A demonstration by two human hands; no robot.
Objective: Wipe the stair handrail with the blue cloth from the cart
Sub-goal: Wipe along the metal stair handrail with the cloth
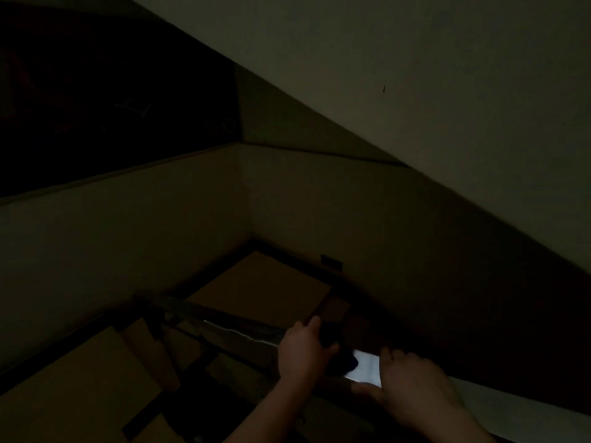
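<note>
Dim stairwell, seen from above. The handrail (240, 334), a long shiny bar, runs from lower right away to upper left. The left hand (302, 350) is the farther one along it, fingers curled round the blue cloth (341, 359), which is bunched on the rail and looks nearly black in this light. The next stretch to wipe probably lies up-left of it. Just behind, the right hand (412, 382) clasps the rail, with a bright gleam between the hands.
</note>
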